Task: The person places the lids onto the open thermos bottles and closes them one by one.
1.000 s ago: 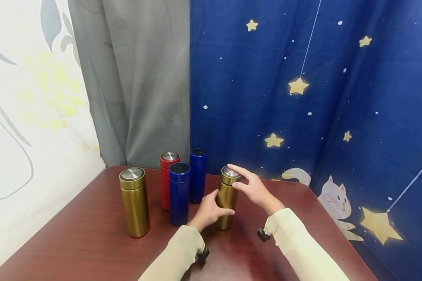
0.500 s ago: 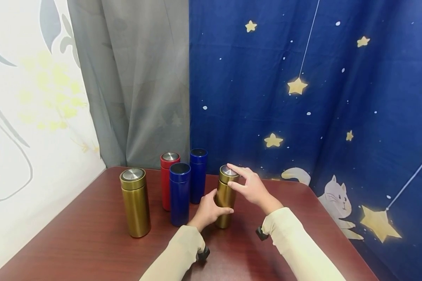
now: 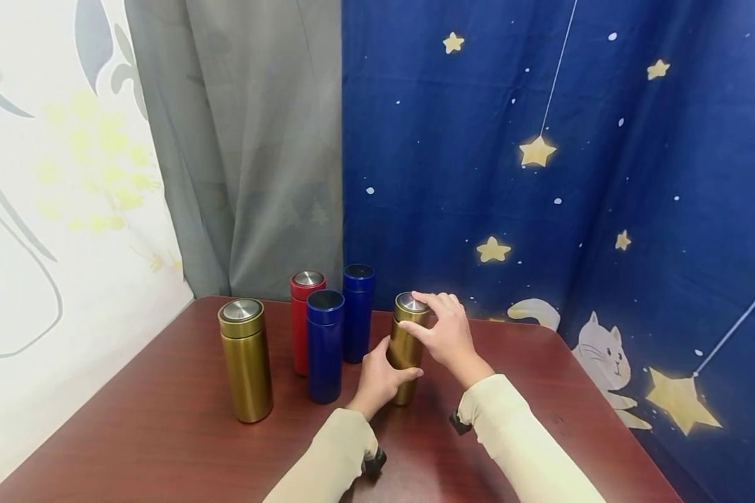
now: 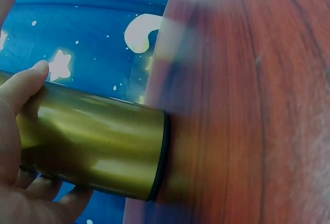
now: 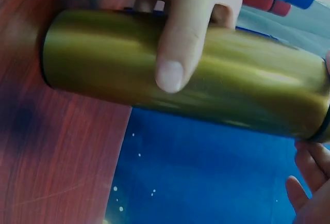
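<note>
A gold thermos (image 3: 405,346) with a shiny metal-topped lid (image 3: 409,302) stands upright on the table, right of the other flasks. My left hand (image 3: 380,377) grips its body low down, the thumb across the near side; in the right wrist view that thumb lies over the gold thermos (image 5: 118,59). Up at the top, my right hand (image 3: 447,335) holds the lid, thumb on the near side and fingers at the far rim. Only the fingers of my right hand (image 5: 314,188) show at that view's edge. The left wrist view shows the lower thermos (image 4: 98,141) close to the tabletop.
Left of my hands stand a near blue thermos (image 3: 324,349), a far blue thermos (image 3: 358,314) and a red thermos (image 3: 299,328). Another gold thermos (image 3: 247,370) is farther left on the brown table (image 3: 176,419). A starry blue curtain (image 3: 453,175) hangs behind.
My right hand has turned on the lid: its thumb has shifted left across the near side and the wrist has swung left. The left hand keeps its grip on the thermos.
</note>
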Action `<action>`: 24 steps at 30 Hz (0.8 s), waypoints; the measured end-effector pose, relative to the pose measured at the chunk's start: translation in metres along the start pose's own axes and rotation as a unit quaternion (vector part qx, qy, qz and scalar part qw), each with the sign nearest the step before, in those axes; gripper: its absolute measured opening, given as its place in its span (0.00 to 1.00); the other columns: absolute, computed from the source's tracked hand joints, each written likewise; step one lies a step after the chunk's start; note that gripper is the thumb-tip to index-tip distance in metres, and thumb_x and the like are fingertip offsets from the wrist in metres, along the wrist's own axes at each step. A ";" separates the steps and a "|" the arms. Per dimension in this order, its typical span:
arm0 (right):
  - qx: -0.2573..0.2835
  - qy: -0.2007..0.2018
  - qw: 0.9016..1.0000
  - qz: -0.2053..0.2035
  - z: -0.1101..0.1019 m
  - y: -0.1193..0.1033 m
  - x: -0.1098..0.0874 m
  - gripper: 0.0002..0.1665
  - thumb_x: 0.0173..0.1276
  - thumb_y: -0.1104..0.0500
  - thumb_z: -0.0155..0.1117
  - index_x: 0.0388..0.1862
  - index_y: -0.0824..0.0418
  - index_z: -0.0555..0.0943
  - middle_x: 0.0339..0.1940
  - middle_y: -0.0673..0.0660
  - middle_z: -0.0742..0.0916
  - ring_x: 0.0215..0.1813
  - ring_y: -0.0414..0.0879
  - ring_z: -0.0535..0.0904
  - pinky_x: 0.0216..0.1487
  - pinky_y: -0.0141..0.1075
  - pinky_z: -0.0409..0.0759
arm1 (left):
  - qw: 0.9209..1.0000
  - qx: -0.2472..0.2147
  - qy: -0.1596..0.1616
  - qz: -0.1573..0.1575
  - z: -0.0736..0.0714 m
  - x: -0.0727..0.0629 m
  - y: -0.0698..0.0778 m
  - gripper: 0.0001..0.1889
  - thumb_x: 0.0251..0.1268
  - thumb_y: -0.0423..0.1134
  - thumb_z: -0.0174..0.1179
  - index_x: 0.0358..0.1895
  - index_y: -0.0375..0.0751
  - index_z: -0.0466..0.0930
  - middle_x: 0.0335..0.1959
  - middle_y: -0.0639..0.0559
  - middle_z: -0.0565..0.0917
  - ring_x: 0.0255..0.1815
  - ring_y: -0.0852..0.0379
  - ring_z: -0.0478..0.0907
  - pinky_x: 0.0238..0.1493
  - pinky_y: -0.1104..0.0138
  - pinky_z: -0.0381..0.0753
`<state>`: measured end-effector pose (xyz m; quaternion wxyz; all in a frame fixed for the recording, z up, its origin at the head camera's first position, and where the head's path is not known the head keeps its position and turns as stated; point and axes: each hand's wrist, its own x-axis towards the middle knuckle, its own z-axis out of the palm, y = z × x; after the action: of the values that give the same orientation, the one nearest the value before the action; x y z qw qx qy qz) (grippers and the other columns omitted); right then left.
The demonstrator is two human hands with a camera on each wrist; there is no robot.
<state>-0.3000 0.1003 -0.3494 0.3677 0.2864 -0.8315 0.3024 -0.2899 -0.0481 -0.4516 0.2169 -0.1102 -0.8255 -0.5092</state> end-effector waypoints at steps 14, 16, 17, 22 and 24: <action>-0.134 0.038 0.989 0.054 0.014 -0.022 0.004 0.43 0.49 0.30 0.71 0.46 0.62 0.72 0.43 0.58 0.76 0.46 0.54 0.70 0.44 0.46 0.72 | 1.000 -0.017 0.016 0.006 0.004 0.001 0.001 0.37 0.39 0.45 0.81 0.58 0.41 0.75 0.40 0.49 0.85 0.36 0.55 0.81 0.42 0.60 0.81; -0.069 0.009 0.995 0.078 0.012 -0.022 0.004 0.45 0.52 0.32 0.72 0.54 0.61 0.69 0.52 0.58 0.74 0.53 0.54 0.69 0.51 0.47 0.73 | 1.000 -0.016 0.015 0.010 0.004 0.001 0.001 0.38 0.38 0.44 0.81 0.57 0.40 0.75 0.40 0.49 0.85 0.35 0.54 0.82 0.41 0.60 0.81; -0.031 -0.008 0.996 0.088 0.010 -0.022 0.004 0.45 0.53 0.34 0.71 0.59 0.61 0.67 0.57 0.58 0.73 0.57 0.54 0.67 0.55 0.48 0.72 | 1.000 -0.013 0.015 0.011 0.004 0.001 0.001 0.38 0.38 0.45 0.81 0.57 0.39 0.75 0.40 0.48 0.85 0.35 0.54 0.82 0.41 0.60 0.82; 0.130 -0.091 0.984 0.079 -0.003 -0.011 0.001 0.44 0.61 0.50 0.70 0.73 0.57 0.63 0.72 0.60 0.67 0.71 0.56 0.60 0.67 0.57 0.62 | 1.000 -0.004 0.000 0.008 0.000 0.000 0.001 0.40 0.37 0.50 0.81 0.58 0.41 0.75 0.40 0.49 0.85 0.36 0.55 0.82 0.42 0.60 0.81; 0.165 -0.118 0.977 0.062 -0.007 -0.006 0.001 0.40 0.62 0.55 0.68 0.72 0.57 0.67 0.72 0.61 0.69 0.71 0.58 0.61 0.67 0.60 0.60 | 1.000 -0.004 -0.007 0.007 -0.002 0.001 0.000 0.41 0.37 0.51 0.80 0.58 0.41 0.75 0.40 0.50 0.85 0.37 0.55 0.82 0.43 0.60 0.81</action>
<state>-0.2933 0.1017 -0.3434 0.1956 0.3246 -0.8237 0.4217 -0.2900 -0.0499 -0.4506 0.2141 -0.1206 -0.8240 -0.5106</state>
